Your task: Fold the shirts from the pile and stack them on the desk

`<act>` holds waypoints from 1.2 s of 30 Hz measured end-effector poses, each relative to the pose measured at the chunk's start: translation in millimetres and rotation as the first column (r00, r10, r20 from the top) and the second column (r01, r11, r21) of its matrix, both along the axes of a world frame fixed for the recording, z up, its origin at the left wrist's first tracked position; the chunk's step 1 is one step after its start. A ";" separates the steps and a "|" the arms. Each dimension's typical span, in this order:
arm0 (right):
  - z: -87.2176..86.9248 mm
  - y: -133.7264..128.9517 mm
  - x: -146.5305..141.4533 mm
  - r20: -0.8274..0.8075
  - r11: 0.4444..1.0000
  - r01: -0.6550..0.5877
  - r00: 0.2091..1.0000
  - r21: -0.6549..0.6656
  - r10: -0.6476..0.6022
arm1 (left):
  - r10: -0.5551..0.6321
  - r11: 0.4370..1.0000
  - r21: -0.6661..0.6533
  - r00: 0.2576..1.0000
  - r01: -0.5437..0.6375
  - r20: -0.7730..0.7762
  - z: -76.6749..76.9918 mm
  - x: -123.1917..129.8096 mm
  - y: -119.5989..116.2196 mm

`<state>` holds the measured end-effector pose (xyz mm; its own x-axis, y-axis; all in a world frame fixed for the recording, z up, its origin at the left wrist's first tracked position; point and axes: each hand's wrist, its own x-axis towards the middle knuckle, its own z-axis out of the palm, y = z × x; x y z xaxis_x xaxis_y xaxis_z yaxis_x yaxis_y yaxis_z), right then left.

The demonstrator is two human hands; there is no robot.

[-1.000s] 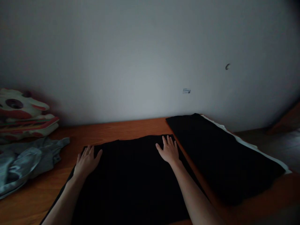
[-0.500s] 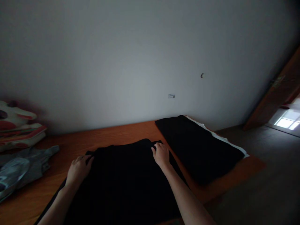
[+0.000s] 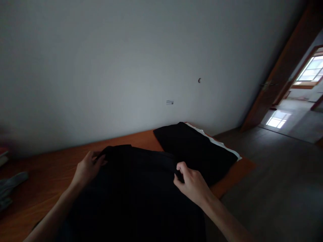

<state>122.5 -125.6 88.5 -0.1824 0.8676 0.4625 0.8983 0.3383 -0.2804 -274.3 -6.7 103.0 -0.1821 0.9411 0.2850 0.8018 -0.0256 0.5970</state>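
A large black garment [image 3: 136,188] hangs between my two hands, its upper edge lifted off the wooden surface [image 3: 58,168]. My left hand [image 3: 89,166] pinches its far left corner, fingers closed on the cloth. At the upper right corner, my right hand [image 3: 190,179] grips the edge between thumb and fingers. The garment's lower part runs out of the frame, and its kind cannot be made out in the dim light. Beyond my right hand lies a flat black cloth [image 3: 199,151], with a white cloth [image 3: 214,141] showing along its far edge.
Grey cloth [image 3: 11,186] lies at the left edge of the surface. A pale wall [image 3: 113,67] rises behind it. On the right are dark floor [image 3: 272,188] and an open wooden door [image 3: 275,74].
Both hands have raised the black garment's upper edge off the surface, the right hand moving right and toward me. The view has swung to the right, showing more of the doorway.
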 end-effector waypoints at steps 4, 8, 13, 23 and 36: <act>21.2 -38.5 38.0 0.075 0.974 0.060 0.994 0.217 -0.078 | -0.160 0.986 0.095 0.941 0.137 0.299 31.6 69.7 35.6; 57.3 -34.3 70.7 0.179 0.913 0.327 0.910 0.242 -0.374 | -0.315 0.936 0.248 0.907 0.249 0.278 71.3 164.2 111.7; 98.1 23.6 103.6 0.349 0.709 0.705 0.668 -0.013 -0.657 | -0.518 0.831 0.415 0.788 0.371 0.332 102.9 293.7 198.4; 37.9 55.5 141.7 0.540 0.632 0.737 0.642 -0.239 -0.544 | -0.881 0.431 0.057 0.434 0.901 -0.190 -16.9 275.4 77.3; -24.8 100.5 -43.1 0.043 0.961 0.053 0.998 -0.272 -0.043 | -0.495 0.832 0.088 0.804 0.548 -0.329 -82.3 7.0 -45.4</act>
<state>79.4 -25.1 63.7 -0.1500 0.9682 0.2004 0.9229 0.2099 -0.3228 -267.4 -52.1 20.6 0.4353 0.8011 0.4108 0.7679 -0.5686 0.2950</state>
